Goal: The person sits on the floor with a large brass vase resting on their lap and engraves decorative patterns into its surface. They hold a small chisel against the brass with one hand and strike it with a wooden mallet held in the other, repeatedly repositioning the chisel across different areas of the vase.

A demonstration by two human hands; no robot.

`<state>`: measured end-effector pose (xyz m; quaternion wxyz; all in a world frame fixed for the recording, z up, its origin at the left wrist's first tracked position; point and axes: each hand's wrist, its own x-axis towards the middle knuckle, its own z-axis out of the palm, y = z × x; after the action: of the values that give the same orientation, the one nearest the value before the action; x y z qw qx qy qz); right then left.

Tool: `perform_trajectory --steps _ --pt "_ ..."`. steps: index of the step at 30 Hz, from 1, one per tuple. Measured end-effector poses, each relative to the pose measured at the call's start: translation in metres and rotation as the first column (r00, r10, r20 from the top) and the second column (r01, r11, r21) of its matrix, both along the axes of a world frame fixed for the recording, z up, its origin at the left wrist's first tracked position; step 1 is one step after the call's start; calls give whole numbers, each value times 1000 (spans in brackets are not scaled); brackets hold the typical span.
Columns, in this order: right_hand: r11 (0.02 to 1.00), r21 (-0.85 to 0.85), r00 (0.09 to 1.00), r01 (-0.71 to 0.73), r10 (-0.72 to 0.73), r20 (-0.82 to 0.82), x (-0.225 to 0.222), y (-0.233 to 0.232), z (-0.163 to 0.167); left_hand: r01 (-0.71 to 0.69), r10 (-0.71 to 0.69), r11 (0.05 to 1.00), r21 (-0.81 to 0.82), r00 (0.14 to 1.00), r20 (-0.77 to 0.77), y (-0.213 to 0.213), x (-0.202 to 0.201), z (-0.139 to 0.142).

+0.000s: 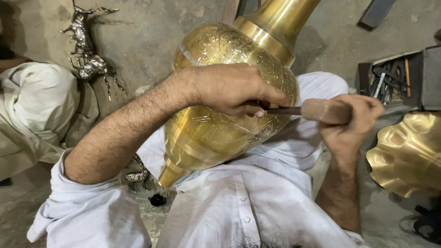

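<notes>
brass vase under the chisel

brass vase (220, 105) lies tilted across the person's lap, its neck pointing up and away, its engraved belly facing the camera. the left hand (229, 89) rests on the belly, fingers pinched around a thin dark chisel (280, 110) whose tip meets the metal. the right hand (353, 119) is wrapped tight around a wooden mallet (327, 111), its head touching the chisel's end. a scalloped brass dish (409, 154) sits at right, near a box of tools (392, 80). a silver deer figure (89, 55) lies on the floor (147, 32) at upper left.

Engraved brass vase (220, 96) tilted across lap; wooden-handled chisel (303, 110) against its belly.
</notes>
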<state>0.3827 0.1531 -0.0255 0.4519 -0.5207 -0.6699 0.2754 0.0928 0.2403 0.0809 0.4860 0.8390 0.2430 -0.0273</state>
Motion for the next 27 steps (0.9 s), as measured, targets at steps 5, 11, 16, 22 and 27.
perform_trajectory --steps 5,11,16,22,27 --pt "990 -138 952 27 -68 -298 -6 4 11 23 -22 999 34 999 -29 1 -2 2" --pt "996 -88 963 -19 -6 -269 -2 -6 2 -2 2 1000 10 999 50 0 -8 4" --pt "977 -204 890 -59 -41 -454 3 -14 -7 -5 -5 998 65 987 160 -1 -13 1" --pt "996 -87 1000 -6 5 -15 2 -14 -1 9 -20 997 79 989 143 -3 -16 -2" --pt "998 50 997 -26 22 72 -9 -6 24 15 -19 999 39 996 91 -7 -19 3"
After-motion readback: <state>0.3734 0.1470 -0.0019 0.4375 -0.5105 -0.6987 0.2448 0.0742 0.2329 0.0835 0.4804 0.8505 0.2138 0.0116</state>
